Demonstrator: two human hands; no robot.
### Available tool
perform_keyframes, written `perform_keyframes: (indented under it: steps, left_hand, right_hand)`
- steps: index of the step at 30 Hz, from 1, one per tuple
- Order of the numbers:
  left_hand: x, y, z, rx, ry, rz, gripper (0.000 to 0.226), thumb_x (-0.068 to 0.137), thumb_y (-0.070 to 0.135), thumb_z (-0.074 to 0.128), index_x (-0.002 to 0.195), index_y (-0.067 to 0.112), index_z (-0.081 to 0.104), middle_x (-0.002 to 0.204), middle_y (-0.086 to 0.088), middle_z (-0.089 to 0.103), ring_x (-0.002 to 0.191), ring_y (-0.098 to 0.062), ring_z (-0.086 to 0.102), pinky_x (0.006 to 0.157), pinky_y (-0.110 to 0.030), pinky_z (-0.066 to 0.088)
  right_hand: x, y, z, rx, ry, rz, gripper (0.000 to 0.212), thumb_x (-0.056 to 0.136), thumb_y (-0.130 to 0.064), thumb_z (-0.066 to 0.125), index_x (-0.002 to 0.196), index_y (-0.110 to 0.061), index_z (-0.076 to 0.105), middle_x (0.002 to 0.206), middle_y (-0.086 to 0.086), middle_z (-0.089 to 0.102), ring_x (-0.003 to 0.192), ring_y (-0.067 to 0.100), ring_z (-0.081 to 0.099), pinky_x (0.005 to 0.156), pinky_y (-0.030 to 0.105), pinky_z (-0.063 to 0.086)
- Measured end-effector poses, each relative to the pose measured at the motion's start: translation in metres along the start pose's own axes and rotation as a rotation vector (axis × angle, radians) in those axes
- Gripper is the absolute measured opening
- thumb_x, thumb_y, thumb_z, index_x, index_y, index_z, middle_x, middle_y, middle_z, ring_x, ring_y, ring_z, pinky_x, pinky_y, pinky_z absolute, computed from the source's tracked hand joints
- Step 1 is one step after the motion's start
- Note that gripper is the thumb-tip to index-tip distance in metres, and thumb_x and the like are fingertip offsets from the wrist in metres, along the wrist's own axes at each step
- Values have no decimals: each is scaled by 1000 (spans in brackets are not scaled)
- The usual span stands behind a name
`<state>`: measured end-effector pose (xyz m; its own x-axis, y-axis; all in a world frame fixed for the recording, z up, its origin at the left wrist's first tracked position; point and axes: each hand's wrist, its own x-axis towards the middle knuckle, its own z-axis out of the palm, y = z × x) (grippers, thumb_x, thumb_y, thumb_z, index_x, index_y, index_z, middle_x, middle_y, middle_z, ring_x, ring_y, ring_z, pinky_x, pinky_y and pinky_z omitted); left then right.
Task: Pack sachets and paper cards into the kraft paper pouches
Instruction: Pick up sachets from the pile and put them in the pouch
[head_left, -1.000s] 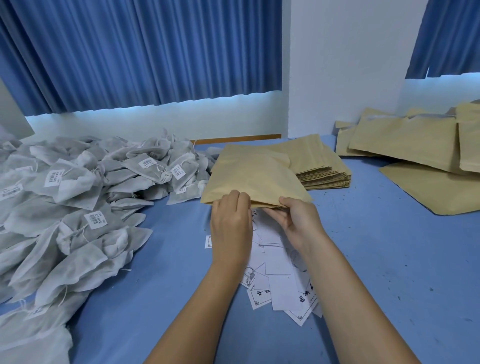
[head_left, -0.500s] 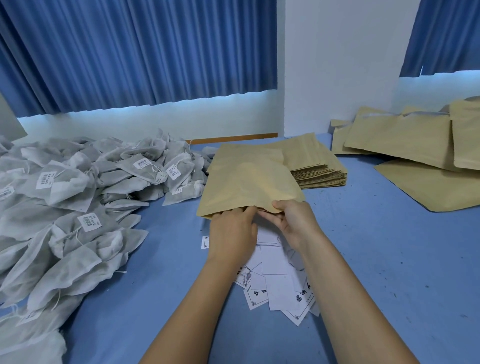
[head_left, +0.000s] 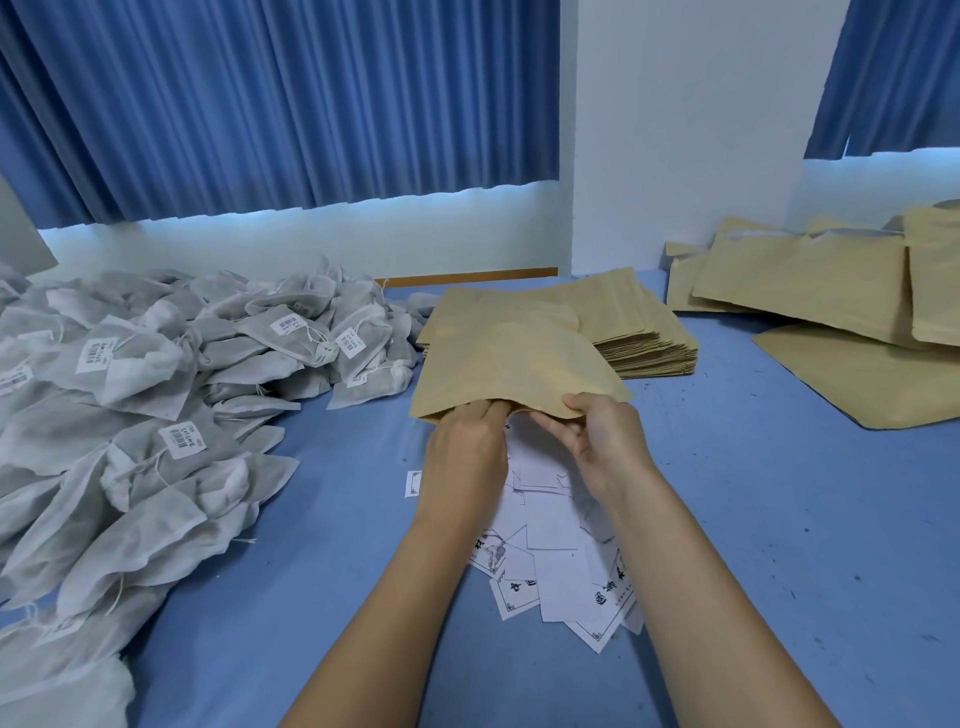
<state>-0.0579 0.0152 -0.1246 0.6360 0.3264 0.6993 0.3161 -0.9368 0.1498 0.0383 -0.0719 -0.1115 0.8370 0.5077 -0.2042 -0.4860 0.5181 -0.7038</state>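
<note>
- The right hand (head_left: 597, 441) pinches the upper lip of one kraft paper pouch (head_left: 509, 358), thumb on top of the edge and fingers beneath it, lifting that lip off the blue surface (head_left: 779, 519).
- The left hand (head_left: 465, 452) has its curled fingers pushed into the pouch mouth. The tips are hidden inside, so I cannot tell whether it grips the lower lip or only spreads the opening.
- The pouch lies just beyond both hands, its far end resting on the stack of flat pouches (head_left: 644, 332).
- It looks flat and empty, and no sachet or card shows in either hand. This step reads as opening the mouth, with filling not yet begun.
- The paper cards (head_left: 550, 566) lie scattered loose under and just behind the hands, towards the person.
- The sachets (head_left: 156, 395), grey-white with barcode labels, are heaped well off to the left of the left hand. The heap is large.
- Far to the right of the right hand lie several more pouches (head_left: 810, 280), loosely overlapped. They may be finished ones, but their contents cannot be seen.
- Judging by the big heap of sachets, the many cards and the thick stack of flat pouches, most of the packing is left to do.
</note>
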Motion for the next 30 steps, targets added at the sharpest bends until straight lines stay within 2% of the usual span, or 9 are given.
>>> perform_keyframes:
  steps: [2,5,8,12,16,18,21,26,30]
  left_hand:
    - [-1,0,4,165,-122,-26,24,62,-5,70,82,9,66,71,-5,65,60,-25,59,53,-23,28]
    - [-1,-11,11,187,-270,-140,24,87,6,46,103,12,62,102,-6,65,90,-27,57,66,-28,28]
    - [-1,-11,3,29,-163,-127,23,83,4,44,92,7,66,87,-11,66,78,-32,58,59,-30,31]
    - [-5,0,-6,-168,142,73,39,71,5,35,75,7,73,62,-5,64,54,-23,58,40,-27,41]
    - [-2,1,-6,-100,303,122,19,78,5,50,74,7,69,69,-3,59,62,-22,54,50,-32,41]
    - [-1,-3,-6,-71,319,143,10,79,17,65,85,10,69,81,-2,59,75,-21,50,61,-31,40]
    - [1,-12,-2,3,250,176,21,74,24,76,93,15,72,92,1,63,85,-22,51,71,-30,32]
    - [0,-13,3,-84,294,209,8,81,6,69,73,5,71,67,-4,61,63,-26,53,62,-35,37]
    - [-1,-6,4,-117,299,231,4,77,-2,71,76,2,70,69,-8,60,64,-29,55,58,-40,44]
  right_hand:
    - [-2,3,3,-49,-17,8,34,88,15,42,119,5,47,122,21,56,75,26,66,62,36,58]
    - [-4,7,7,-110,-31,13,33,87,16,41,118,6,47,122,22,55,71,27,65,56,35,59]
    - [-1,4,4,-77,-7,6,35,88,16,41,121,4,45,125,21,54,76,27,64,55,32,59]
    - [2,0,0,-52,7,-3,40,88,12,41,127,5,44,127,20,54,70,24,68,57,31,58]
    - [2,0,0,-67,32,-21,39,87,9,43,126,6,47,125,20,56,76,25,66,57,30,58]
    - [2,-1,-2,-74,54,-29,36,86,7,44,121,4,50,118,18,59,75,23,65,53,27,56]
    - [3,-3,-3,-31,68,-11,20,88,4,46,106,1,56,100,15,61,76,22,62,50,24,54]
    - [-4,9,4,-166,-115,41,15,89,-7,61,104,-2,63,91,12,68,80,22,67,64,28,59]
    - [-6,18,8,-175,-67,16,10,86,6,60,87,-3,63,79,8,65,69,16,64,55,21,55]
